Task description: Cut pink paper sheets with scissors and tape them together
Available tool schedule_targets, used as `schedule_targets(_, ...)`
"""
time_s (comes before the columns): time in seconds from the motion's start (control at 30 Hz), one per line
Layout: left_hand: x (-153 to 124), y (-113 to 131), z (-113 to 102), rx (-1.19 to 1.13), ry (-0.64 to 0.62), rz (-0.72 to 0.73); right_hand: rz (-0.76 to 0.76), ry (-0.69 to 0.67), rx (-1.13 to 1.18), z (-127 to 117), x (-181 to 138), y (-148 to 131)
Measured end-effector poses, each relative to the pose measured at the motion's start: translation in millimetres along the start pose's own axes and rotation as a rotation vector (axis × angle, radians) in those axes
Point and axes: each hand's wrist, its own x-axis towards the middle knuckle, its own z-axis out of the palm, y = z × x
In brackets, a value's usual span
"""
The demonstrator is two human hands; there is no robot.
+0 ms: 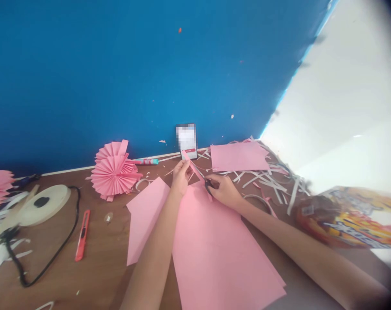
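Between the fingers of my left hand (181, 176) is a narrow pink paper strip (197, 170), raised above the table and slanting down to the right. My right hand (226, 189) is closed around the dark handles of a pair of scissors (208, 184); the blades lie along the strip and are hard to make out. Below both hands, large pink paper sheets (214, 249) lie overlapped toward me. A smaller piece of pink paper (146, 224) lies to the left, partly behind my left forearm.
A phone (186, 140) leans against the blue wall. Pleated pink paper rosettes (116, 172), a red box cutter (82, 235) and a cream round device (47, 204) with a black cord are at left. On the right lie pink paper (238, 156), white strips (266, 183) and a colourful packet (359, 217).
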Motion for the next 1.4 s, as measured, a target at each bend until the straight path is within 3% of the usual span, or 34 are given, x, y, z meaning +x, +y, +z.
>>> schedule_targets(0.63,-1.6,2.7,2.1,0.016,-0.007,-0.053,-0.017,0.022,0.025,-0.2,1.2,-0.9)
schedule_targets(1.4,0.7,0.4,0.3,-0.015,0.013,-0.006,-0.007,0.030,0.029,0.7,0.9,-1.0)
